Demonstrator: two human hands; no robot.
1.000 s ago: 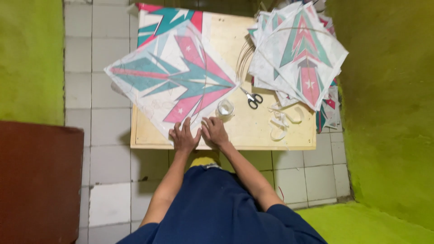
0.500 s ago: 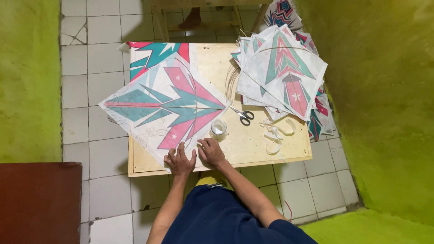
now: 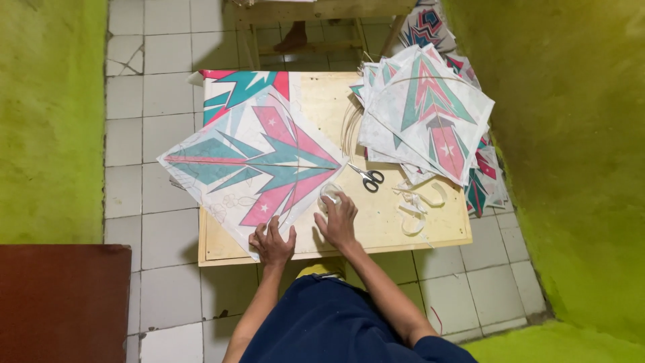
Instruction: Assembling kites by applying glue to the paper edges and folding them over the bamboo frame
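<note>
Two hands, one kite, one scissors

I am watching both of my bare forearms extending forward from short dark blue sleeves, elbows bent and spread apart, wrists angling inward so the hands are lying near each other. My left hand is lying palm down, fingers spread and flattened, thumb pointing toward the right. My right hand is reaching slightly farther forward, palm down, fingers curling loosely with the fingertips bunching at the front. The two hands are staying apart, not touching. My torso is leaning in between both arms.
</note>
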